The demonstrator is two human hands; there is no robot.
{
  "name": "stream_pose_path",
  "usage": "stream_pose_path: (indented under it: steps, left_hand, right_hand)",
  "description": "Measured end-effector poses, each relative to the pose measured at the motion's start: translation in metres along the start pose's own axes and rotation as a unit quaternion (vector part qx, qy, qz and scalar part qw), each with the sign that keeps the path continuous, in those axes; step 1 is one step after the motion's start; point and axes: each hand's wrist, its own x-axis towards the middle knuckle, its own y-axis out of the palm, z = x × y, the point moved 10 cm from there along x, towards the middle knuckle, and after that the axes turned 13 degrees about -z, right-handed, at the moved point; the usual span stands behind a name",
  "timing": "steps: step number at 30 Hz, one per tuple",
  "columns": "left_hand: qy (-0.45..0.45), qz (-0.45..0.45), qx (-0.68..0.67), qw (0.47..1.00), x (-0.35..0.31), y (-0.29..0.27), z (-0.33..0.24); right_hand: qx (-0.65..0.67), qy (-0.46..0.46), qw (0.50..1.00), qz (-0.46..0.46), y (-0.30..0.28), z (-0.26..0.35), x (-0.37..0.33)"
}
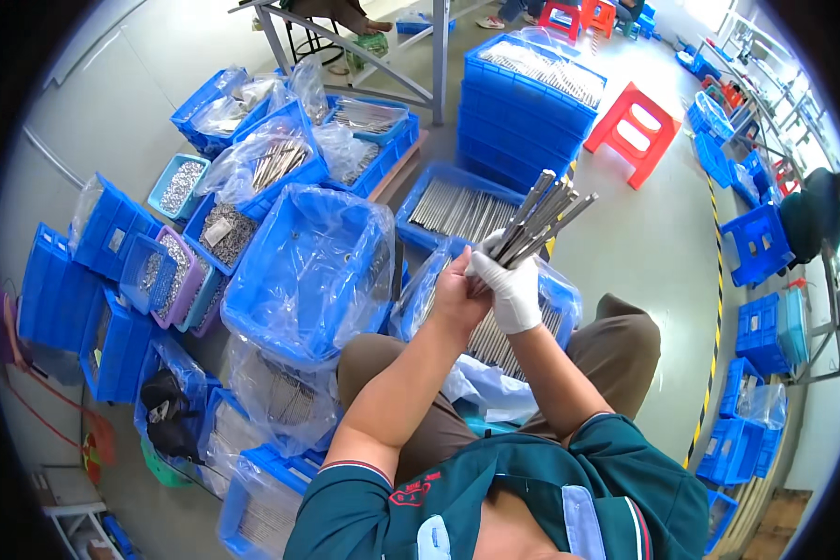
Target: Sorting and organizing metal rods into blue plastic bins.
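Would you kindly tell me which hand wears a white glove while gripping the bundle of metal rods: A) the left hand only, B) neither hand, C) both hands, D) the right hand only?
D: the right hand is in a white glove, closed round the bundle of metal rods, while the left hand beside it is bare.

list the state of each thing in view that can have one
bundle of grey metal rods: gripped upright, fanned at the top
left bare hand: closed around the base of the bundle
right hand in a white glove: wrapped around the bundle
blue plastic crate lined with a clear bag: open, tilted
blue crate of metal rods: open, filled
stack of blue crates: stacked, top one full
red plastic stool: upright, unoccupied
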Motion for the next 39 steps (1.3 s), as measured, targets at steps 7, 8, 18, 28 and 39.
stream_pose_path:
  steps: [7, 8, 18, 28, 39]
  left_hand:
    - [0.081, -0.173, 0.103, 0.976, 0.005, -0.028, -0.009]
    - [0.083, -0.180, 0.104, 0.975, 0.005, -0.030, -0.011]
    - [0.108, -0.209, 0.136, 0.962, 0.009, -0.038, -0.013]
    - [0.166, -0.302, 0.243, 0.907, -0.014, -0.028, -0.062]
    - [0.123, -0.305, 0.275, 0.904, -0.004, -0.030, -0.048]
  right_hand:
    - [0.012, 0.030, 0.999, -0.016, -0.005, -0.024, 0.005]
    - [0.007, 0.038, 0.999, -0.001, -0.003, -0.027, 0.006]
    - [0.035, 0.030, 0.998, 0.030, -0.008, -0.015, 0.012]
    - [0.022, 0.270, 0.923, 0.275, -0.046, -0.020, -0.012]
    - [-0.052, 0.292, 0.940, 0.172, -0.078, -0.045, -0.007]
